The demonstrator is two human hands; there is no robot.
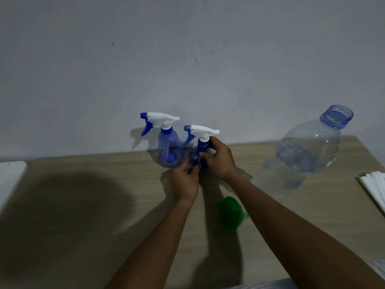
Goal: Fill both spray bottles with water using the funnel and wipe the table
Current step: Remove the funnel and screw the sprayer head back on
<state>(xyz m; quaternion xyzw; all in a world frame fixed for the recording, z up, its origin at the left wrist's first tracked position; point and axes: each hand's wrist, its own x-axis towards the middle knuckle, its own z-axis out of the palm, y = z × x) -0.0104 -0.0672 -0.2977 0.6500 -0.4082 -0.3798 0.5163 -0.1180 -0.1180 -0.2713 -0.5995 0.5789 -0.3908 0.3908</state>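
1. Table (325, 197): one, wood-look, pushed against the wall at twelve o'clock. It looks dry from here, and wiping it is the last job, not yet begun.
2. Water jug (308, 151): one, standing at about two o'clock, cap off and part full. I'd judge nothing has been poured from it yet, though I can't be sure.
3. Paper stack (375, 186): one pile of white sheets at three o'clock, by the table's edge. It is likely meant for the wiping.
4. Spray bottles: two, both blue with white heads, close together at twelve o'clock near the wall.
   - The far spray bottle (168, 151) stands alone with its head on and looks empty.
   - The near spray bottle (201, 142) also has its head on. Its water level is hidden by the hands.
5. Hands: two, both on the near spray bottle.
   - The right hand (220, 161) has its fingers curled round the collar under the spray head.
   - The left hand (185, 178) clasps the lower body.
   - My guess is that the head is about to be unscrewed.
6. Funnel (230, 214): one, green, lying on its side at about five o'clock of the hands, between the forearms and untouched.
7. Progress: barely started. Both fills and the wipe remain.
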